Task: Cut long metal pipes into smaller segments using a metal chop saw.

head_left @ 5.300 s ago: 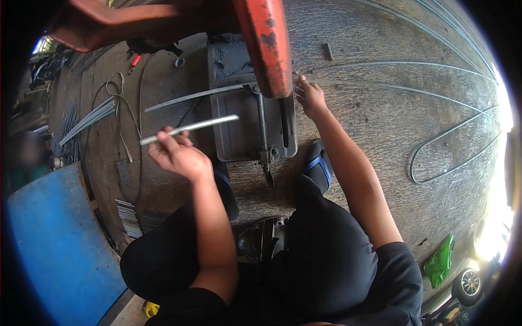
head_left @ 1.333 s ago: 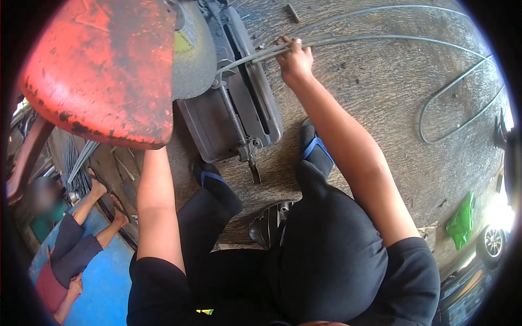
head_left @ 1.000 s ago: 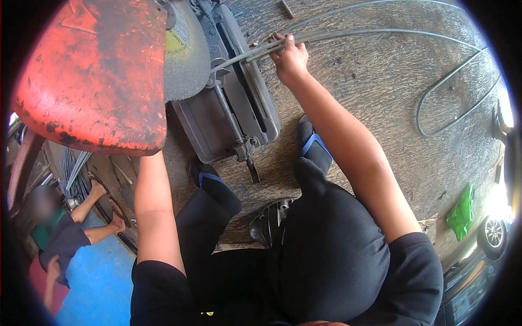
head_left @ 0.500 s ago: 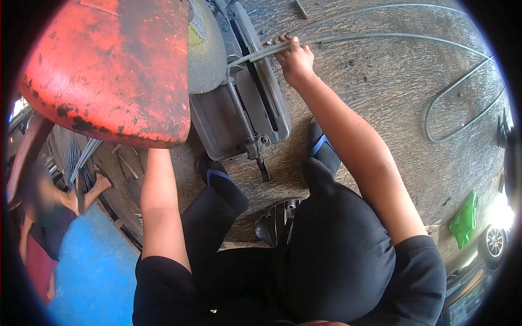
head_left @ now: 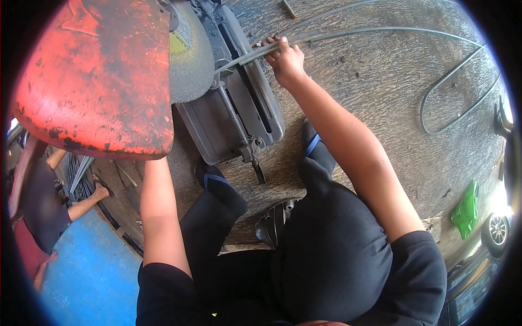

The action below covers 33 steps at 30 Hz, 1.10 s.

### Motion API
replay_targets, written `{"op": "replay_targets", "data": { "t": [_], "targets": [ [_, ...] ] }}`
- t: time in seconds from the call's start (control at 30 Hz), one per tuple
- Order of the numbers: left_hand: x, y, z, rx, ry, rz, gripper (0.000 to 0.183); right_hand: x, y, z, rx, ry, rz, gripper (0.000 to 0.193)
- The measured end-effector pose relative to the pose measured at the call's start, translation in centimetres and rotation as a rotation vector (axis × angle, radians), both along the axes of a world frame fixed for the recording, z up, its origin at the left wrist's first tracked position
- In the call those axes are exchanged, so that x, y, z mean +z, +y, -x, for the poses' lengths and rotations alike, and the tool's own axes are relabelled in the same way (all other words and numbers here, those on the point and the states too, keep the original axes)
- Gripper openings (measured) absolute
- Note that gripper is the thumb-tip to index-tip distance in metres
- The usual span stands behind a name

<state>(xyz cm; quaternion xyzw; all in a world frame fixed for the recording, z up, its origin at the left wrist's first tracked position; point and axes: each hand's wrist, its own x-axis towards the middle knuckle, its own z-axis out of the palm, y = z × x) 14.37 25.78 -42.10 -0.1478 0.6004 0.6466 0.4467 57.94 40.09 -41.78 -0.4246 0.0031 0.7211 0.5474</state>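
Note:
My right hand [head_left: 287, 61] is closed around thin grey metal rods [head_left: 258, 53], beside the base of a cut-off saw. The rods' near end lies across the saw's clamp [head_left: 216, 81], next to the abrasive disc [head_left: 191, 68]. A scratched red guard [head_left: 95, 81] covers much of the disc's left side. My left forearm [head_left: 159, 195] reaches up beneath this guard, which hides my left hand. Along the grey base [head_left: 198, 133] runs a threaded clamp screw [head_left: 232, 111].
The rods' long tail [head_left: 427, 103] loops over the rough floor to the right. A green bag [head_left: 466, 211] and a car wheel [head_left: 496, 230] are at far right. Another person's leg [head_left: 87, 205] shows at left by a blue surface [head_left: 89, 271] and bundled rods [head_left: 73, 171].
The red guard and disc have shifted left and closer to me, more than the base has. My right hand keeps its hold on the rods. The person at left has moved.

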Motion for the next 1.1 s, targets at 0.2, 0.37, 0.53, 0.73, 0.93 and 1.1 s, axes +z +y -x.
{"op": "replay_targets", "data": {
  "t": [0.2,0.37,0.53,0.73,0.93,1.1],
  "targets": [
    [-1.0,-0.2,1.0,-0.018,0.003,-0.031,0.022,0.1,-0.1,-0.4,0.009,0.013,0.0,0.018],
    [-1.7,-0.3,1.5,-0.012,0.026,-0.005,0.022,0.6,-0.2,-0.4,0.002,-0.026,-0.021,0.019],
    [-2.0,-0.4,1.9,-0.014,0.0,-0.042,0.021,0.7,-0.2,-0.5,-0.003,-0.022,-0.013,0.019],
    [-2.1,-0.3,1.8,-0.003,0.03,-0.031,0.021,0.4,-0.2,-0.5,0.004,-0.042,-0.037,0.018],
    [0.5,0.4,-1.3,0.031,0.04,-0.005,0.021,0.4,-0.1,0.1,0.016,-0.095,-0.031,0.015],
    [3.1,1.2,-4.6,0.124,0.085,0.072,0.022,0.6,-0.1,0.4,-0.008,-0.116,-0.034,0.014]
  ]
}}
